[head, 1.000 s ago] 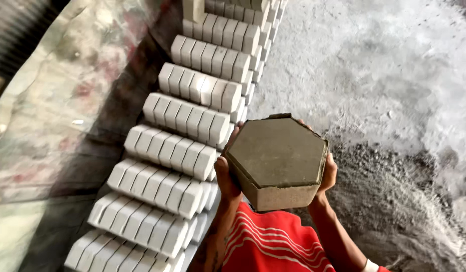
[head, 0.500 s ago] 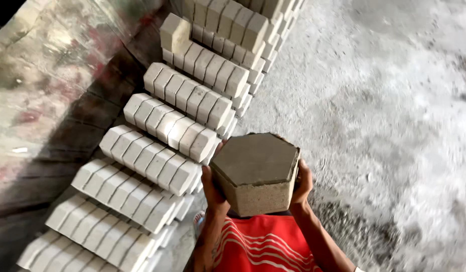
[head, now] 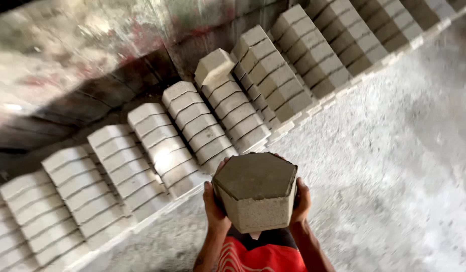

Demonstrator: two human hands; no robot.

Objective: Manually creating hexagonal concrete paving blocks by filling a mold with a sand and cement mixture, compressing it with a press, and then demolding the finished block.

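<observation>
Gripping a grey hexagonal block (head: pixel 255 190) at chest height, both hands clamp its opposite side walls. Left hand (head: pixel 214 204): thumb on the upper edge, fingers wrapped behind and hidden. Right hand (head: pixel 300 201): mostly covered by the block, only finger backs and wrist showing. Both forearms cut off at the bottom edge, above a red striped garment (head: pixel 263 257). Block's underside not visible; top face dark, side faces paler and grainy.

Rows of pale bricks (head: pixel 203 126) stand on edge to the left, blurred by motion; one loose brick (head: pixel 213 66) sits tilted on top of a row. Stained wall (head: pixel 67 55) behind, detail unreadable. Rough grey floor (head: pixel 394 166) to the right.

Against half a second ago: view has swung, rows now run farther up and right, and more rows show at the top. Block held the same, between both palms.
</observation>
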